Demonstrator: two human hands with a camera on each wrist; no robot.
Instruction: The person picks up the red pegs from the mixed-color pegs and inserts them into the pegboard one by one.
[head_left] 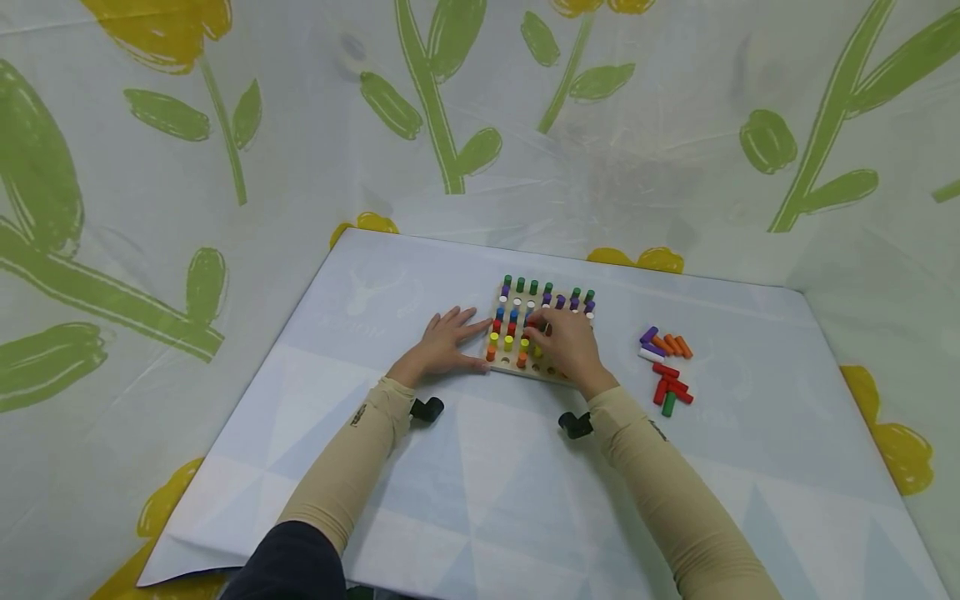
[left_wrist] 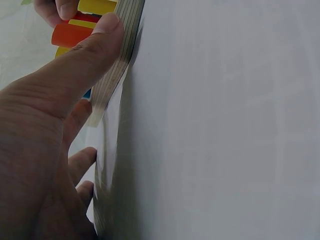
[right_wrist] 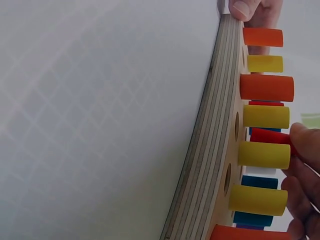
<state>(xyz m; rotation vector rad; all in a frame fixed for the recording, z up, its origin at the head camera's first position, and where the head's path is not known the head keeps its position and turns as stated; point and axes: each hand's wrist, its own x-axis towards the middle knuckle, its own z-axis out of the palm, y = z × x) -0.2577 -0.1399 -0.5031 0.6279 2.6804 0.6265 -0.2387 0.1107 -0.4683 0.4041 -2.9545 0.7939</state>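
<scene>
A wooden pegboard [head_left: 514,367] lies on the table, with rows of green, purple, white, blue, red, yellow and orange pegs standing in it. My left hand [head_left: 444,342] is spread at the board's left end, its thumb [left_wrist: 102,42] touching the corner by an orange peg [left_wrist: 71,36]. Over the middle of the board, my right hand [head_left: 570,343] pinches a red peg [right_wrist: 269,135] between thumb and fingers, behind the yellow pegs [right_wrist: 264,154]. Whether the red peg's lower end is in a hole is hidden. Some front-row holes [right_wrist: 228,179] have no peg.
Right of the board lie loose pegs: orange ones [head_left: 672,344], purple ones [head_left: 649,334], a white one [head_left: 651,355], red ones [head_left: 665,370] and a green one [head_left: 669,405]. The table [head_left: 480,500] has a pale patterned cover, with a flower-print curtain [head_left: 660,167] behind it.
</scene>
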